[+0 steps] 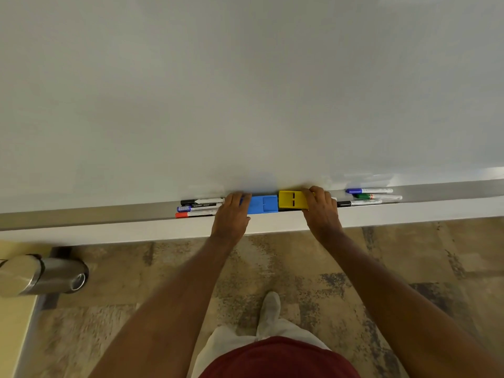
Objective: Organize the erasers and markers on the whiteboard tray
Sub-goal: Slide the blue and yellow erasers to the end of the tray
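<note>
Running along the foot of the whiteboard (245, 91), the tray (81, 214) is a narrow ledge with bare stretches far out to the left and right, while its middle is crowded. The blue eraser (262, 204) and the yellow eraser (291, 199) lie end to end at the centre, touching each other.

The left hand (231, 214) rests with curled fingers over the left end of the blue eraser, gripping it there. The right hand (321, 207) closes over the right end of the yellow eraser in the same way, so the pair is pressed between the two hands.

Just left of the left hand, three markers lie side by side lengthwise: a black marker (201, 201) nearest the board, a blue marker (197, 207) in the middle, and a red marker (195, 213) at the tray's front edge. Right of the right hand lie a blue-capped marker (368, 190), a green marker (377, 197) and a black-capped marker (358, 203); the last reaches under the right hand.

Below the tray is a patterned carpet (381, 268), with a steel bottle (46, 275) at lower left.
</note>
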A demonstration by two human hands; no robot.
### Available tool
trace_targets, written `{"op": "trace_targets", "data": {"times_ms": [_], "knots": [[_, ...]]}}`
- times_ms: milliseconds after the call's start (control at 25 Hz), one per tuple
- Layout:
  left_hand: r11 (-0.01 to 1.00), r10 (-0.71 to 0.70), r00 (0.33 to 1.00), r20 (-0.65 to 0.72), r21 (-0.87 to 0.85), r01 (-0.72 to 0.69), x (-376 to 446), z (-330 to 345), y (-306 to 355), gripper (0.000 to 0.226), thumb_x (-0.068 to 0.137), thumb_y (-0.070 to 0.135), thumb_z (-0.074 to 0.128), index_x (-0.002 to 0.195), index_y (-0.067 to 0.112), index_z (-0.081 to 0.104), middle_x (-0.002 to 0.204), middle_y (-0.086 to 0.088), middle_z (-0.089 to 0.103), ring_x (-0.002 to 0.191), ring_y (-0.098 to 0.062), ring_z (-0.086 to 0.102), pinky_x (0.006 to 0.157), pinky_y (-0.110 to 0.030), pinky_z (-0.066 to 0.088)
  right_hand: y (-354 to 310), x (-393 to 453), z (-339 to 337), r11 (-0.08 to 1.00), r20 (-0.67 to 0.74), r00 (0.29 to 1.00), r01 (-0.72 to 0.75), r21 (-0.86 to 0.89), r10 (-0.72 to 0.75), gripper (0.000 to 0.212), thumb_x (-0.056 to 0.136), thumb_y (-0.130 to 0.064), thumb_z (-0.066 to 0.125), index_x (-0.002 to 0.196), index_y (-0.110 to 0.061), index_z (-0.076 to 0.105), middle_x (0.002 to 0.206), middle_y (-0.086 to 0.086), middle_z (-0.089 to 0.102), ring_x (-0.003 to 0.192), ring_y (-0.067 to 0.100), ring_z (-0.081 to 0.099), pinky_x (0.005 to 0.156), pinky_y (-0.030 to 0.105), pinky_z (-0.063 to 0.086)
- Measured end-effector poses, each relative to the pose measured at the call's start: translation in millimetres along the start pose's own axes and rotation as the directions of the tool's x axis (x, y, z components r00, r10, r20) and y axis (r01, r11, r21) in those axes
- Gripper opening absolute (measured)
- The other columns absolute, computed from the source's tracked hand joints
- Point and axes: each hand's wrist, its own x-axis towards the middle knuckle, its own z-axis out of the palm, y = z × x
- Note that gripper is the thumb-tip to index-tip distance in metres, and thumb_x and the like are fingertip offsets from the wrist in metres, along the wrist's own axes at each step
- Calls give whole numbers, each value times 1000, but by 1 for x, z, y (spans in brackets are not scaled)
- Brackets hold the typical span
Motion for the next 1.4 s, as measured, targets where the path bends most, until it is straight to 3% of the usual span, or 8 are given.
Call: {"op": "trace_targets", "data": {"times_ms": [160, 480, 640, 760, 1040, 1240, 1400], "knots": [[1000, 1, 1000, -19, -20, -1, 4, -2, 0, 65, 76, 20, 83, 133, 9, 54, 127, -11, 60, 119, -31, 55, 91, -41, 55, 0, 3, -5, 1000, -23, 1000, 5, -18, -5, 43, 92, -14, 65, 132, -16, 51, 132, 10, 55, 111, 31, 54, 90, 44, 48], [989, 39, 995, -91, -140, -52, -9, -16, -13, 57, 85, 17, 73, 137, 9, 50, 133, -10, 57, 125, -30, 50, 95, -43, 52, -11, 4, -15, 1000, -55, 998, 27, 4, -27, 47, 89, -8, 66, 133, -17, 51, 132, 9, 58, 114, 32, 54, 90, 46, 46], [974, -33, 989, -146, -225, -1, -40, -23, -50, 57, 85, 19, 72, 138, 13, 50, 132, -9, 57, 125, -28, 50, 97, -43, 51, -43, -2, -16, 994, -101, 991, 94, 60, -88, 50, 86, -19, 75, 132, -15, 54, 129, 10, 60, 114, 33, 53, 91, 47, 45], [959, -136, 976, -172, -270, 87, -73, -30, -99, 56, 82, 13, 73, 135, 14, 52, 130, -7, 58, 123, -26, 50, 93, -42, 51, -84, -5, -9, 981, -110, 982, 164, 106, -153, 51, 86, -27, 76, 132, -16, 55, 129, 9, 60, 118, 33, 50, 95, 48, 42], [920, -335, 914, -227, -287, 266, -142, -59, -251, 60, 76, 6, 78, 132, 8, 56, 128, -12, 60, 120, -32, 55, 91, -46, 53, -229, 12, 31, 932, -82, 960, 279, 231, -267, 54, 87, -26, 75, 135, -17, 52, 131, 10, 56, 121, 32, 49, 100, 49, 43], [917, -337, 909, -246, -306, 257, -172, -79, -383, 59, 79, 7, 76, 133, 8, 54, 130, -12, 58, 120, -30, 54, 92, -46, 53, -359, 24, 66, 912, -78, 948, 317, 260, -308, 52, 87, -18, 74, 135, -15, 52, 130, 12, 55, 118, 32, 49, 94, 49, 50], [927, -308, 922, -234, -294, 235, -197, -100, -490, 59, 82, 10, 76, 135, 9, 52, 132, -11, 56, 121, -29, 53, 91, -45, 53, -456, 28, 90, 929, -64, 960, 280, 242, -273, 50, 91, -25, 72, 136, -14, 52, 133, 12, 54, 121, 33, 49, 94, 48, 50]]}}
